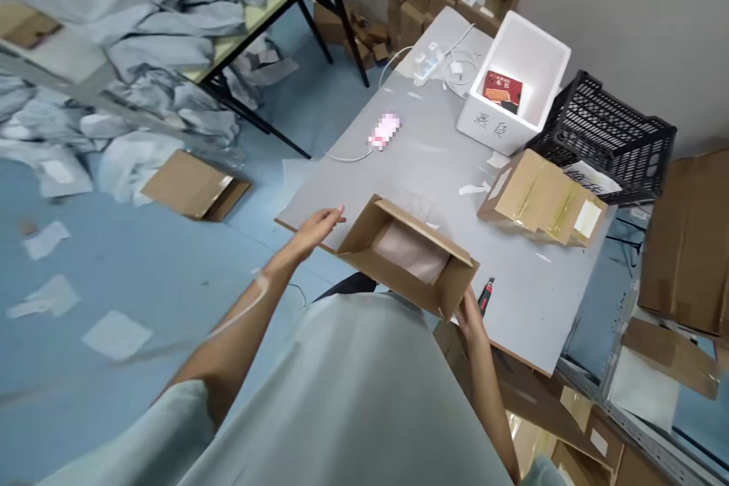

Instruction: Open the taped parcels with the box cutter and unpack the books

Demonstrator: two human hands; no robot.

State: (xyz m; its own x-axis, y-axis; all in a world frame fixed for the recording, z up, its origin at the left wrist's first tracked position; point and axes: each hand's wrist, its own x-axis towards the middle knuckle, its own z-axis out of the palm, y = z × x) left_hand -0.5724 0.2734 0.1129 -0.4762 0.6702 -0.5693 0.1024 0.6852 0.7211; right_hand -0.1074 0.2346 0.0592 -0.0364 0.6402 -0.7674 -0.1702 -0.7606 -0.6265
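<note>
An open cardboard box (pixel 407 267) with a pale sheet or wrapped item (pixel 413 249) inside sits tilted at the front edge of the grey table, close to my body. My right hand (pixel 470 317) grips its right end; part of the fingers is hidden behind the cardboard. Just beyond that hand lies a red and black utility knife (pixel 485 296) on the tabletop. To the left of the box, my left hand (pixel 320 229) hangs in the air with fingers stretched out, holding nothing and apart from the cardboard.
On the table (pixel 529 319) stand a white foam box (pixel 495 125), a taped carton (pixel 541 197) and a phone (pixel 385 130) on a cable. A black crate (pixel 612 133) is at the right. Bags cover the left table (pixel 228 53); a carton (pixel 190 184) lies on the floor.
</note>
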